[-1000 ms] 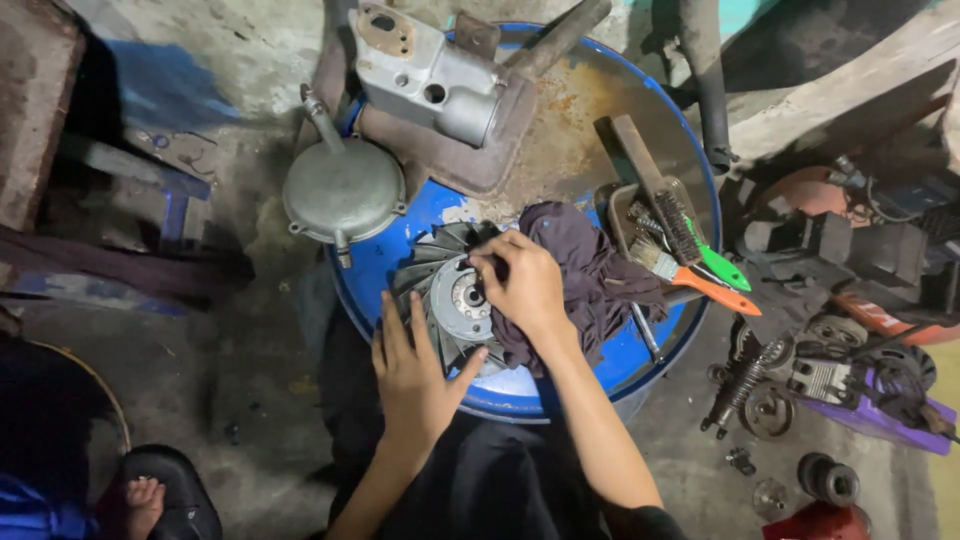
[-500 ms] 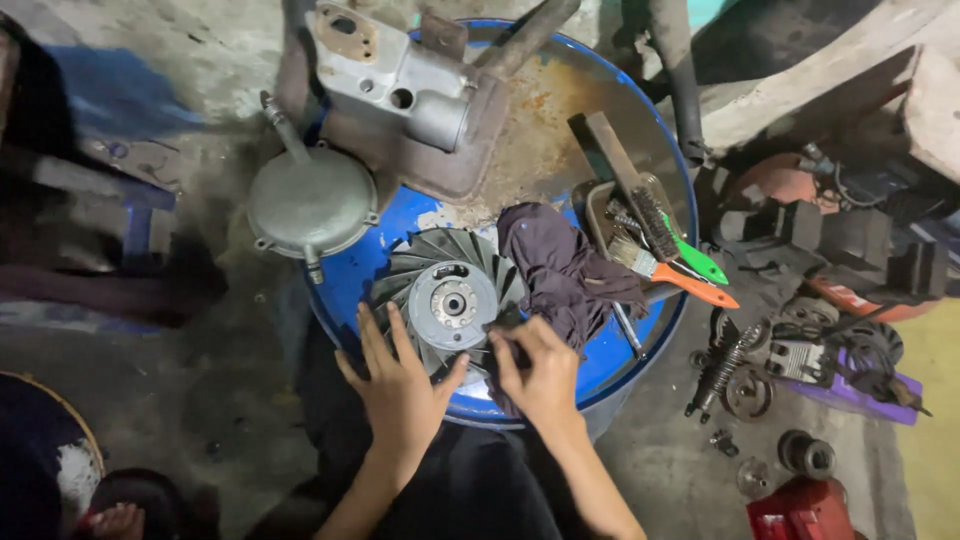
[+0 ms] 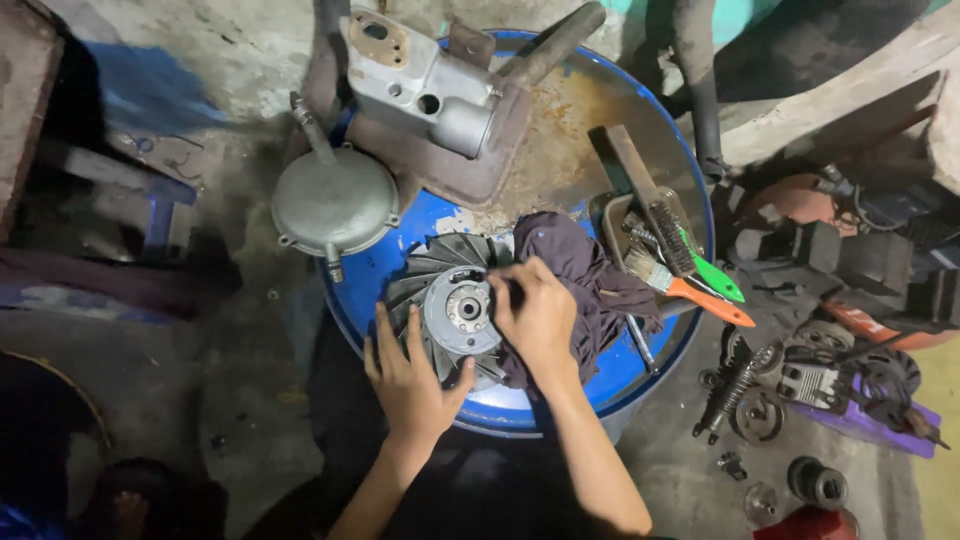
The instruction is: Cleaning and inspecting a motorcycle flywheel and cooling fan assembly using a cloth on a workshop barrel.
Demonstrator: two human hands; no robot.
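Note:
A round finned metal part (image 3: 452,300), like a fan wheel with a shiny hub, lies on top of a blue drum (image 3: 640,370). My left hand (image 3: 410,375) rests flat with fingers spread against the part's lower left edge. My right hand (image 3: 535,310) sits at the hub's right side, fingers curled around a small dark thing that I cannot identify. A dark purple rag (image 3: 585,280) lies right behind that hand.
On the drum's far side stand a grey metal housing (image 3: 425,85) on a rusty plate and a round grey cover (image 3: 335,200). A tray with brushes (image 3: 690,270) sits at the right. Loose springs, gears and parts (image 3: 800,390) litter the floor on the right.
My right hand has moved from the drum's near edge up to the hub of the finned part. The left hand stays against the part. The camera has shifted a little.

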